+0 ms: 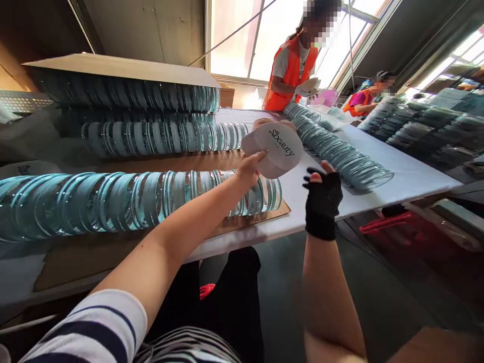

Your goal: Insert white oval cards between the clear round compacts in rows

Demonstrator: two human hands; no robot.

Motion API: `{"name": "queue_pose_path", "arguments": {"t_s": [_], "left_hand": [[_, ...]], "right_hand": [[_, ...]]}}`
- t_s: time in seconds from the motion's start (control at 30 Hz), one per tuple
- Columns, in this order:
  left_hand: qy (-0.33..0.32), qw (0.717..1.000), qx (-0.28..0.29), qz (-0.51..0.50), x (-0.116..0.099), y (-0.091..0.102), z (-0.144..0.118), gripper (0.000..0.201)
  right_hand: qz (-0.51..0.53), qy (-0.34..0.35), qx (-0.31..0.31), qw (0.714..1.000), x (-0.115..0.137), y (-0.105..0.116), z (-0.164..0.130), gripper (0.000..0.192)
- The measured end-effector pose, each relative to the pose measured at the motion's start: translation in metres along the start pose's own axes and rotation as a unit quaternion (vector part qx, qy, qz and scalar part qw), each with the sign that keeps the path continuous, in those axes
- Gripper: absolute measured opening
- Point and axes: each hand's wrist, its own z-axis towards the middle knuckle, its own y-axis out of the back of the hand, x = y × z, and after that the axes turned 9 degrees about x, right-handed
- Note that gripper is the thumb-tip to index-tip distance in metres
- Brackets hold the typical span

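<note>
White round card (278, 147), printed "Sbeauty", is pinched by the left hand (247, 169) above the glass discs (132, 199); gloved right hand (322, 194) is held nearby, grip released, empty.

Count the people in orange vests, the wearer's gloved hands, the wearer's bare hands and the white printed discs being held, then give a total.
People in orange vests: 2
Gloved hands: 1
Bare hands: 1
White printed discs held: 1
Total: 5

white round "Sbeauty" disc (282, 146), held tilted
</note>
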Motion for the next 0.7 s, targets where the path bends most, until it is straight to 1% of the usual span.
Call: {"name": "queue_pose_path", "arguments": {"t_s": [0.03,0.07,0.1,0.13,0.17,0.2,0.23,0.27,0.3,0.33,0.4,0.43,0.47,0.53,0.57,0.6,0.63,0.7], "left_hand": [[0.0,1.0,0.006,0.006,-0.003,0.0,-0.007,0.032],[0.001,1.0,0.018,0.014,-0.006,0.0,-0.015,0.032],[0.003,0.999,0.031,0.023,-0.01,0.001,-0.024,0.032],[0.002,0.999,0.041,0.032,-0.014,0.003,-0.033,0.033],[-0.003,0.998,0.047,0.042,-0.018,0.005,-0.042,0.033],[-0.009,0.997,0.049,0.051,-0.021,0.007,-0.05,0.033],[-0.017,0.997,0.051,0.06,-0.025,0.01,-0.057,0.033],[-0.024,0.996,0.055,0.069,-0.028,0.013,-0.062,0.033],[-0.028,0.995,0.063,0.076,-0.031,0.015,-0.067,0.032],[-0.028,0.994,0.073,0.081,-0.033,0.017,-0.07,0.031],[-0.024,0.993,0.085,0.084,-0.037,0.017,-0.074,0.03],[-0.024,0.993,0.083,0.082,-0.04,0.016,-0.074,0.03],[-0.027,0.993,0.077,0.08,-0.042,0.014,-0.073,0.03],[-0.041,0.994,0.064,0.079,-0.048,0.01,-0.066,0.028],[-0.046,0.994,0.06,0.081,-0.05,0.007,-0.06,0.027],[-0.046,0.994,0.056,0.083,-0.051,0.006,-0.054,0.024],[-0.042,0.995,0.047,0.083,-0.052,0.006,-0.046,0.022],[-0.02,0.997,0.016,0.068,-0.049,0.008,-0.031,0.021]], "right_hand": [[-0.043,0.015,-0.023,0.999,0.006,0.003,0.011,0.058],[-0.085,0.028,-0.018,0.996,0.011,0.006,0.019,0.06],[-0.123,0.043,0.0,0.991,0.017,0.007,0.023,0.059],[-0.15,0.067,0.015,0.986,0.023,0.006,0.022,0.058],[-0.162,0.097,0.021,0.982,0.029,0.003,0.017,0.055],[-0.162,0.129,0.013,0.978,0.035,-0.001,0.009,0.053],[-0.153,0.153,-0.005,0.976,0.041,-0.007,-0.002,0.05],[-0.14,0.162,-0.022,0.977,0.046,-0.012,-0.014,0.049],[-0.129,0.153,-0.029,0.979,0.05,-0.018,-0.025,0.047],[-0.119,0.128,-0.027,0.984,0.052,-0.021,-0.035,0.048],[-0.106,0.05,-0.028,0.993,0.052,-0.02,-0.052,0.051],[-0.103,0.014,-0.05,0.993,0.049,-0.015,-0.06,0.054],[-0.107,-0.01,-0.089,0.99,0.046,-0.006,-0.068,0.057],[-0.157,-0.021,-0.156,0.975,0.038,0.016,-0.092,0.06],[-0.204,-0.016,-0.154,0.967,0.034,0.027,-0.106,0.059],[-0.253,-0.02,-0.115,0.96,0.031,0.037,-0.121,0.058],[-0.285,-0.019,-0.061,0.956,0.029,0.044,-0.135,0.056],[-0.315,-0.013,0.052,0.948,0.028,0.05,-0.157,0.054]]}}
